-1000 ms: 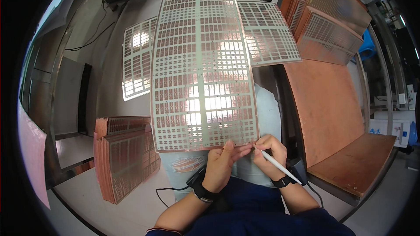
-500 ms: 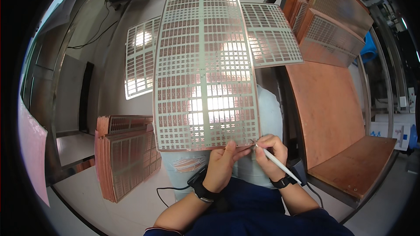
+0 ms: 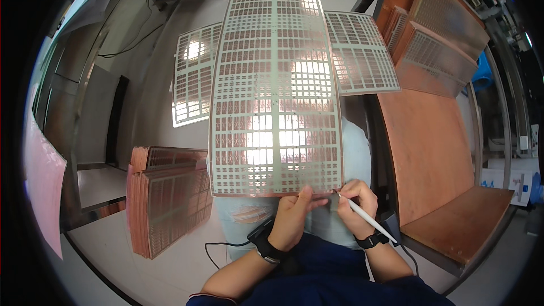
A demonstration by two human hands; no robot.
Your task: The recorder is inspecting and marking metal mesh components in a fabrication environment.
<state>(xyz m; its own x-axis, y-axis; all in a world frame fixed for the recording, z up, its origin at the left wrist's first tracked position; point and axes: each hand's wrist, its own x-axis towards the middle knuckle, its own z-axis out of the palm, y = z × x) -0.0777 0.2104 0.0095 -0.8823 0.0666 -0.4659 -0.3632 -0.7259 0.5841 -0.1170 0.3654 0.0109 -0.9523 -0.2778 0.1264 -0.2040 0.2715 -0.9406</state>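
A large rectangular copper circuit-board panel (image 3: 276,93) with a pale printed grid lies lengthwise over my legs and extends away from me. Its near edge is gripped by my left hand (image 3: 290,218), the thumb on top and the fingers partly beneath. In my right hand (image 3: 358,204) is a slim white pen-shaped tool (image 3: 369,220), pinched between the fingers. The tool's tip is at the panel's near edge, close to the right corner; its exact shape is too small to tell. Bright reflections wash out part of the panel's surface.
Behind the large panel, similar panels show on the left (image 3: 195,76) and right (image 3: 362,51). A stack of panels (image 3: 167,204) stands on the floor at left. More panels (image 3: 439,51) lean on a brown wooden rack (image 3: 428,147) at right. A black cable (image 3: 226,243) runs by my left wrist.
The whole scene has shifted slightly right in view. Relative to the panel, the tool tip has moved from the surface near the right corner toward the near edge. Both grips stay.
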